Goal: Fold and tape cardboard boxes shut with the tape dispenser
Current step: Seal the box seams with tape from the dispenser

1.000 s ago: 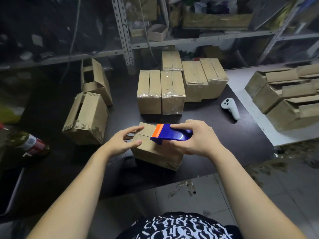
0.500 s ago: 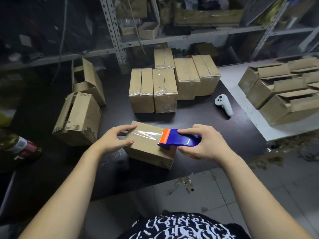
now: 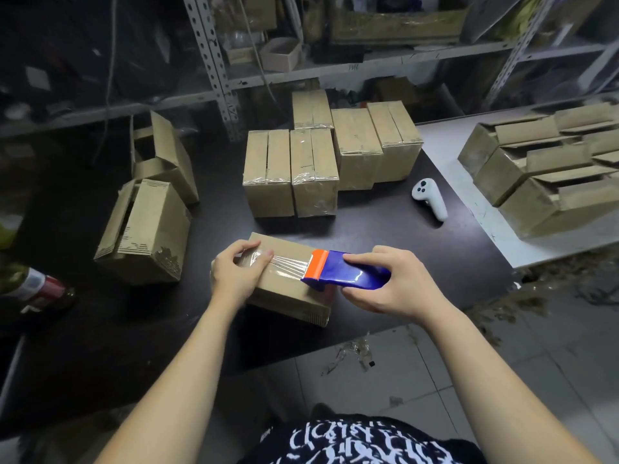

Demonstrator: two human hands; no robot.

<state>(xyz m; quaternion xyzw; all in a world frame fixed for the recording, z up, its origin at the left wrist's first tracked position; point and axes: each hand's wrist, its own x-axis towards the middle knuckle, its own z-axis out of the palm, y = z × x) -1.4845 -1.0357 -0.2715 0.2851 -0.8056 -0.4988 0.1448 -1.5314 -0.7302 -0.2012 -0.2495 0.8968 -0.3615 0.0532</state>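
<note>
Seen from the head camera, the tape dispenser (image 3: 341, 271) has slid rightward since a second ago. It has moved away from the left hand (image 3: 236, 276) to the right edge of the box (image 3: 288, 296), drawing a strip of tape (image 3: 289, 262) along the top. The seam looks almost covered; only the edge wrap and the cut seem left. The right hand (image 3: 388, 289) clenches the dispenser's blue body, fingers over it and thumb beneath. Left of that grip, the left hand grasps the box's end, its thumb pressing down the start of the tape.

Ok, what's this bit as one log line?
phase: taping | left hand holds box, thumb on tape | right hand grips tape dispenser
</note>
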